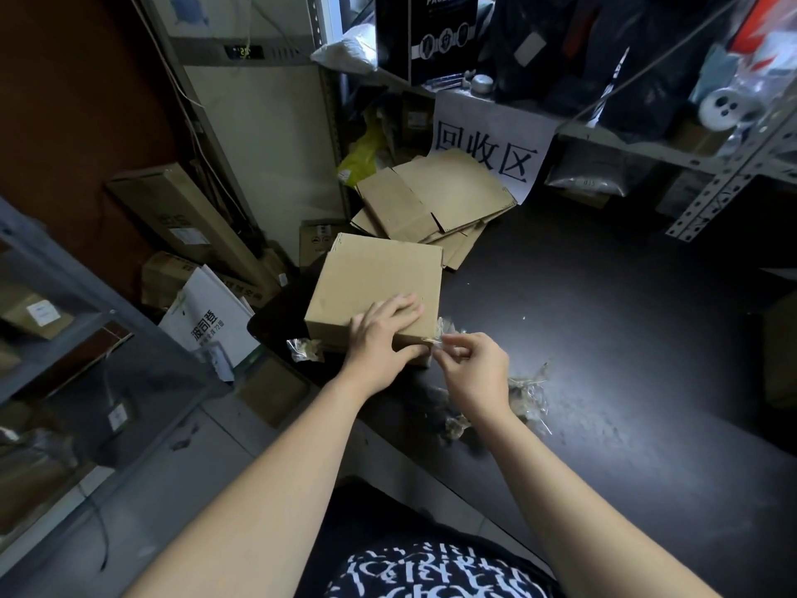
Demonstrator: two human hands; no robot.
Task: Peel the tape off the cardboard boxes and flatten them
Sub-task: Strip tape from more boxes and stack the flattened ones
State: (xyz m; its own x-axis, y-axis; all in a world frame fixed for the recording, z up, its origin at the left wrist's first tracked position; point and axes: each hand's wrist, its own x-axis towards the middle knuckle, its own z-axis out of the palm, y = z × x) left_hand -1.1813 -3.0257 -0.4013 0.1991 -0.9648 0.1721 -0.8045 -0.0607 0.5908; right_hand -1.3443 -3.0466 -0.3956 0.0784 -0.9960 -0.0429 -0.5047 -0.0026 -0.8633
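Squarely under the hands, a closed cardboard box (375, 287) sits near the left edge of the dark desk (604, 338); its contents cannot be seen. The left hand (379, 338) presses on the lid with straight, spread fingers, thumb against the near side. The right hand (472, 369) pinches a strip of clear tape (440, 332) at the box's near right corner. Crumpled tape scraps (528, 388) lie on the desk just beside the right wrist, and another wad (306, 349) lies left of the box. Behind the box lies a stack of flattened boxes (431, 196), below a paper sign (487, 148) that hangs from a cluttered shelf (625, 144).
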